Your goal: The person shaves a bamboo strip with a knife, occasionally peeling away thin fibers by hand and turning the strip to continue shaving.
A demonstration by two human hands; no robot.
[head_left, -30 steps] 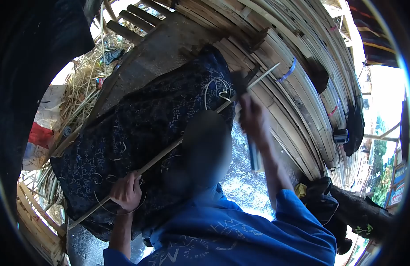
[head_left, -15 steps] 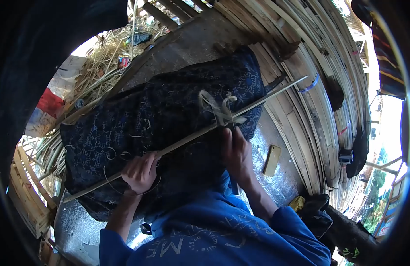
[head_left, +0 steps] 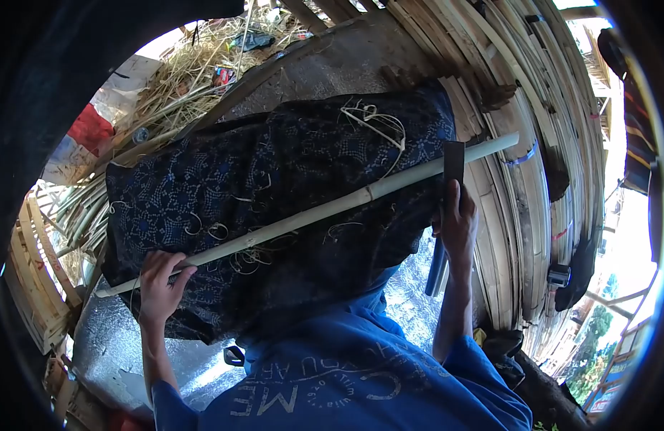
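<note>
A long pale bamboo strip point(head_left: 314, 215) lies slanted across a dark patterned cloth point(head_left: 167, 197), its broad face showing. My left hand point(head_left: 162, 281) grips the strip near its lower left end, thumb and fingers closed round it. At the right, my right hand point(head_left: 457, 219) is closed on a knife with a broad dark blade point(head_left: 453, 164), which stands across the strip near its upper right end. The knife's handle is mostly hidden by the hand. Thin curled shavings point(head_left: 379, 126) lie on the cloth above the strip, and more point(head_left: 249, 258) lie below it.
Long bamboo slats point(head_left: 515, 237) are stacked in a curved pile on the right, tied with blue and red bands. Straw and scraps point(head_left: 192, 82) lie at the upper left, near a red cloth point(head_left: 91, 131). A wooden crate point(head_left: 38, 287) stands at the left edge.
My hands have moved apart, the left to the lower left and the right to the upper right. The strip's broader face now shows. The phone on the right is out of sight.
</note>
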